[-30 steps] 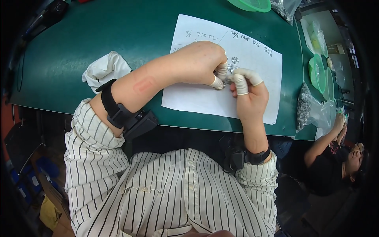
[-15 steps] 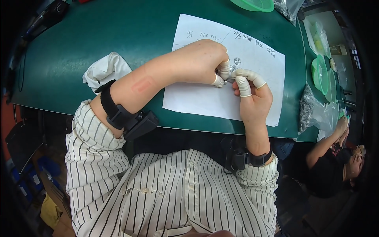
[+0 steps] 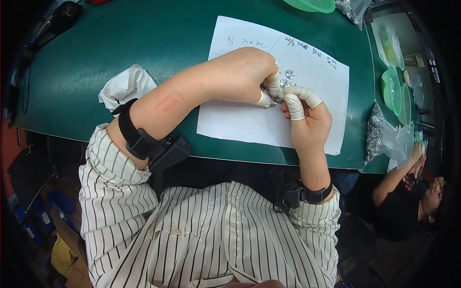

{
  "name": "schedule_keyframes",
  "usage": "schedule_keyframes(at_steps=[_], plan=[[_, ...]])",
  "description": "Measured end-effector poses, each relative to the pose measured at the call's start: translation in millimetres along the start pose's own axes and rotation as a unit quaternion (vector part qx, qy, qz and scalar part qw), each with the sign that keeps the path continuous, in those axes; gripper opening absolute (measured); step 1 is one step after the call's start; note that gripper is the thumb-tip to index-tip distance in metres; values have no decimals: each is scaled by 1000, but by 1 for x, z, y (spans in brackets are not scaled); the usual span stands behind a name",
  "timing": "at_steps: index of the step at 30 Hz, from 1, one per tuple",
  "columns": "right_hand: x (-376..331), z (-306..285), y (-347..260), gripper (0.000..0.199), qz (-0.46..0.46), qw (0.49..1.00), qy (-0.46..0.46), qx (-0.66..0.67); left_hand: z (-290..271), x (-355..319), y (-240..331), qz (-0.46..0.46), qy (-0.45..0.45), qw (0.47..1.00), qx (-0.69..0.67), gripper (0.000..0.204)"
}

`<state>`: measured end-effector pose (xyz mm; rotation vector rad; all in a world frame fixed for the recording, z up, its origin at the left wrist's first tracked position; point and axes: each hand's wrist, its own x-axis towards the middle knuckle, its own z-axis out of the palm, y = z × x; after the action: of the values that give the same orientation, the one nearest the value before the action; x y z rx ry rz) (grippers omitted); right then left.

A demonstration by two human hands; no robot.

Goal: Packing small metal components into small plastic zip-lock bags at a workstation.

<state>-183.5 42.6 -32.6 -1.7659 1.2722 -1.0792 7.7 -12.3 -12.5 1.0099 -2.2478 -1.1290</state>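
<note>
White finger cots cover the thumb and a finger on each hand. My left hand (image 3: 254,72) reaches across the paper (image 3: 235,127), its fingers curled in toward the thumb. Bits of shiny metal show at its fingertips, too hidden to name. Thumb and forefinger of my right hand (image 3: 312,120) are pressed together right beside the left fingertips; what they hold is hidden. A small round metal disc (image 3: 289,74) lies on the sheet just beyond the fingers, with a few similar ones close by, partly covered by my hands.
A crumpled white cloth (image 3: 127,86) lies left of my left forearm on the green table (image 3: 173,38). To the right are a clear bag of small metal parts (image 3: 375,137) and green baskets (image 3: 391,91). Another person (image 3: 403,201) sits at the right, hands raised.
My hands have hardly moved; the fingertips stay together over the paper. The view has shifted very slightly.
</note>
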Motion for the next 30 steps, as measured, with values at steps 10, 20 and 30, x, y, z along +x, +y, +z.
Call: schedule_keyframes(at_steps=[10, 20, 30], plan=[[3, 2, -1, 11, 28, 999, -7, -18, -3, 1, 2, -22, -28, 999, 29, 17], [9, 6, -9, 5, -215, 956, -17, -200, -2, 1, 2, -33, -14, 998, 45, 22], [11, 7, -12, 5, -115, 979, -25, -166, -7, 2, 3, -62, -16, 998, 21, 23]])
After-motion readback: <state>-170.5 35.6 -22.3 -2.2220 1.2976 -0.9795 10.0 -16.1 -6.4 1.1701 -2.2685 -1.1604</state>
